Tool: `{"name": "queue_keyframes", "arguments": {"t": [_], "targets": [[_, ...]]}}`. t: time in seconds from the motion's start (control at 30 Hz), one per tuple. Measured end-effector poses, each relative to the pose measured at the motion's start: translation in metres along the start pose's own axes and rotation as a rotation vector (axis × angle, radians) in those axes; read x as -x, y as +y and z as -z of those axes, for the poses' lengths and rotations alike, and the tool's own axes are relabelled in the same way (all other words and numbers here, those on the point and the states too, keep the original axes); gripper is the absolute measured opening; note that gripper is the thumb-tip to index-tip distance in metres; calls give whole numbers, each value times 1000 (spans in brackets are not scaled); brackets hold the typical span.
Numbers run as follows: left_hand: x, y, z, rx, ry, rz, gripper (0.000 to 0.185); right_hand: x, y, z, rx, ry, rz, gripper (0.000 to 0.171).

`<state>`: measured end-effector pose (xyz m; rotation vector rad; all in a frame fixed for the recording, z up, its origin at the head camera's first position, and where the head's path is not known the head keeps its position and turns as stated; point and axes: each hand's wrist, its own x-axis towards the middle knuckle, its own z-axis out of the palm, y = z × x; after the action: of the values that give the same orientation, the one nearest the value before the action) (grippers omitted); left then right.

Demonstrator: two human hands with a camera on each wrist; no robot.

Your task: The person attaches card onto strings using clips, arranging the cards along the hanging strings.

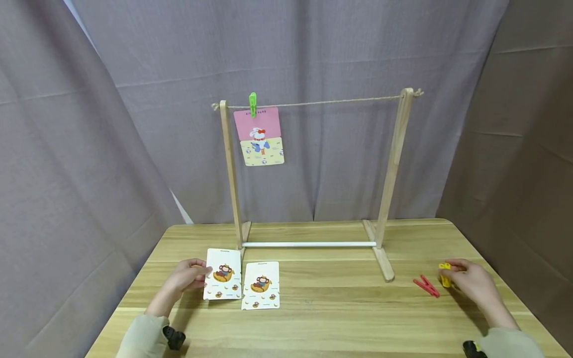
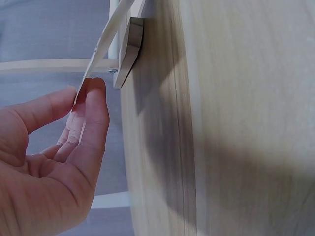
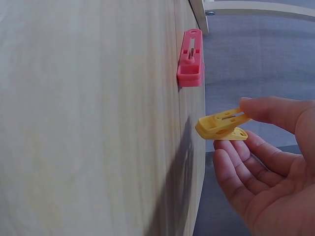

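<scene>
Gripping a card (image 1: 224, 286) by its left edge, the left hand (image 1: 189, 275) held it over the table (image 1: 331, 323), near a second card (image 1: 261, 298); the right hand (image 1: 474, 283) pinched a yellow clip (image 3: 210, 127) near a red clip (image 1: 431, 290). A light edge hold and an even, unhurried squeeze seemed wise. The left wrist view cut the card off, nearly edge-on; its small print was unreadable.

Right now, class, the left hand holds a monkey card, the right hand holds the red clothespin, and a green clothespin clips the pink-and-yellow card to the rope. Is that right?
Not quite: the right hand holds the yellow clothespin, not the red clothespin, as the right wrist view shows. The rest stands.
</scene>
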<state>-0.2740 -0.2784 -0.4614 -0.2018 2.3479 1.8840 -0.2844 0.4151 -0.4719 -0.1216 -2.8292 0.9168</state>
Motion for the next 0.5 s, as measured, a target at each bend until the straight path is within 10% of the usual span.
{"name": "queue_keyframes", "arguments": {"t": [0.5], "targets": [[-3, 6, 6, -27, 14, -36, 23, -1, -4, 4, -19, -42, -29, 65]]}}
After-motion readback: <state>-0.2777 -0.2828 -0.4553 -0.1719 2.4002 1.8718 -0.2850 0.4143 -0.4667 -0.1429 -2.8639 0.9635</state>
